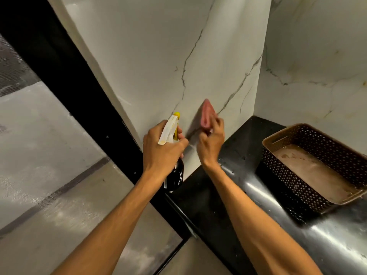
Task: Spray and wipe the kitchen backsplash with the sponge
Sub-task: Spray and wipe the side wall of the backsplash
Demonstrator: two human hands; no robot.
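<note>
right hand [211, 142] gripping sponge [206, 117] — on backsplash [158, 56], near counter [208, 195] edge

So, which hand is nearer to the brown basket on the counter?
Right. The right hand, holding the pink sponge against the backsplash, is left of the basket; the left hand, gripping the spray bottle, is even farther left.

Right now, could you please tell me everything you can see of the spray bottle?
The spray bottle has a glossy black body with a white scissors mark, a stained white plastic trigger head and a yellow nozzle. It is roughly upright, nozzle toward the backsplash. The left hand grips its neck.
</note>
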